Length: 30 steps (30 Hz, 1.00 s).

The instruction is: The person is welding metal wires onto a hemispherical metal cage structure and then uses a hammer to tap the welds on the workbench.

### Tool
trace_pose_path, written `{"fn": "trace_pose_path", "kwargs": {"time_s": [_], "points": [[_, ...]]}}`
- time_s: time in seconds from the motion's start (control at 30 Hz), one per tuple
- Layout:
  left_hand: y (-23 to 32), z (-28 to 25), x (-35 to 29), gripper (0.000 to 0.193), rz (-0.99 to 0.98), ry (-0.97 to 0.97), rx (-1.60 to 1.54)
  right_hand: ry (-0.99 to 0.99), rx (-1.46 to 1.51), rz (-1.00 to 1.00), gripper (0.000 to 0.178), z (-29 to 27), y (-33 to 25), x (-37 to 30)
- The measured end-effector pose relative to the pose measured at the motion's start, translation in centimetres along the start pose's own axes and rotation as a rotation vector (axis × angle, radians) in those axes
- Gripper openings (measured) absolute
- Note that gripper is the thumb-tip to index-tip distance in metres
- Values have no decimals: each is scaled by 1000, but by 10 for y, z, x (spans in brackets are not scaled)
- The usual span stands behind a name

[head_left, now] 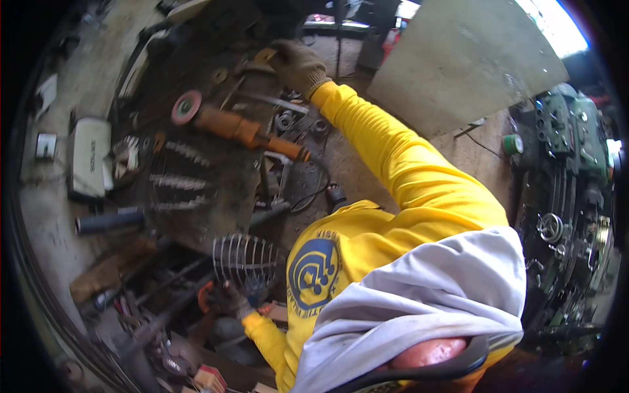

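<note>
My right hand (298,67), in a brown knit glove, reaches across the workbench (226,196). Its fingers close around a small yellow-orange object (265,56) whose kind I cannot make out. Below it on the bench lies an orange angle grinder (229,126) with a reddish disc (187,107). My left hand (234,300), also gloved, is low beside a round wire guard (246,259). It appears closed at an orange curved handle (204,297); the rest of that tool is hidden. Three rows of pale, rough weld-like marks or strips (177,182) show on the bench top.
Loose rings and metal parts (286,120) crowd the bench near the grinder, whose cord loops toward me. A white case (90,156) and a dark tube (109,221) lie at the left. A large metal sheet (465,56) and a green lathe-like machine (567,131) stand at the right.
</note>
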<state>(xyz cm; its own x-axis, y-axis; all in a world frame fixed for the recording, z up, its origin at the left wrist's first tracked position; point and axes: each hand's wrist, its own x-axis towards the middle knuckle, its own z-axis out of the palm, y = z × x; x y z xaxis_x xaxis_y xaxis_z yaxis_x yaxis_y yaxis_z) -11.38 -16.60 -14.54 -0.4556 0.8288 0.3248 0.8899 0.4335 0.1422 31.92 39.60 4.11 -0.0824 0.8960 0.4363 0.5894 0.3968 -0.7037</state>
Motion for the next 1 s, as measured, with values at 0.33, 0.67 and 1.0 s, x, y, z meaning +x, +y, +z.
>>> {"fn": "trace_pose_path", "kwargs": {"time_s": [0.33,0.67,1.0], "points": [[-9,-43,3,61,-178,-142,-34,159,-56,641,60,-61,91,77],[-27,-101,-3,63,-295,-223,-207,414,25,576,42,-29,34,89],[15,-128,24,64,-316,-247,-348,733,102,424,58,-91,12,122]]}}
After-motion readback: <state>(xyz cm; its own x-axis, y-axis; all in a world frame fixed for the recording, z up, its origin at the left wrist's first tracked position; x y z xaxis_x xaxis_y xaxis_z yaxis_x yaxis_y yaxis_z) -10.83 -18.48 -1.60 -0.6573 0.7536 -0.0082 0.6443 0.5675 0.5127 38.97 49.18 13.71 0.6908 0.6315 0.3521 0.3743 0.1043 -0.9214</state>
